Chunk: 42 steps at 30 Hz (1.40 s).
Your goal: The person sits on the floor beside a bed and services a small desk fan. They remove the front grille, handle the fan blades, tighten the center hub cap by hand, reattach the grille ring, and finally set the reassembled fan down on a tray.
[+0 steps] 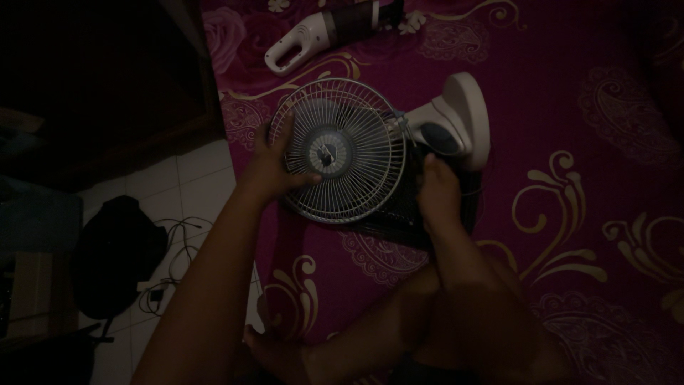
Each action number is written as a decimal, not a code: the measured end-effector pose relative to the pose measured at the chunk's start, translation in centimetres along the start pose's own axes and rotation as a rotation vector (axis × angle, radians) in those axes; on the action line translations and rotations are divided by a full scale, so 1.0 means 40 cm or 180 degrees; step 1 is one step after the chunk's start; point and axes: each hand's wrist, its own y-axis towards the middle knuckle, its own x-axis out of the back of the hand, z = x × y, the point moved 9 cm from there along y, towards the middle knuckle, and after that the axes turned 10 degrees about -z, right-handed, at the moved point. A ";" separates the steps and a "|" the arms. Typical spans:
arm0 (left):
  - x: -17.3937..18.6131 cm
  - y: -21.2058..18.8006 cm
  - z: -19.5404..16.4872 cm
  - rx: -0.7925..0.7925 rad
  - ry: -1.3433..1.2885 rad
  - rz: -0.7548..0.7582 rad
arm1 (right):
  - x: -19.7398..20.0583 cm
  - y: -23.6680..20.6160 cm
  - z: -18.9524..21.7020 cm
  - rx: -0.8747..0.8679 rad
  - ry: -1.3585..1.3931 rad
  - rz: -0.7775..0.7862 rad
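Lying on its side on a magenta bedspread (570, 142) patterned with gold scrolls, a small white table fan (370, 142) has its round wire grille (340, 151) facing up toward the camera, near the middle of the view. At the grille's 9 o'clock edge, the left hand (274, 167) clasps the rim, thumb laid across the wires and fingers curled behind. At its 4 o'clock, the right hand (436, 192) presses near the back of the cage; its fingers are in shadow, so whether that grip is closed cannot be told. To work the grille well, steadying the rim evenly on both sides seems wise, since thin wires likely bend. The fan's disc base (467, 114) points to 2 o'clock. A white handheld vacuum (320, 36) lies at 12 o'clock, partly cut off. Left of the bed, a tiled floor (199, 192) holds a dark bag (117, 249) and loose cables (171, 249), all dim.
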 end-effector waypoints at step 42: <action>-0.011 -0.005 0.015 -0.0172 -0.0227 -0.0174 | 0.005 0.013 -0.007 -0.0050 0.0143 -0.0025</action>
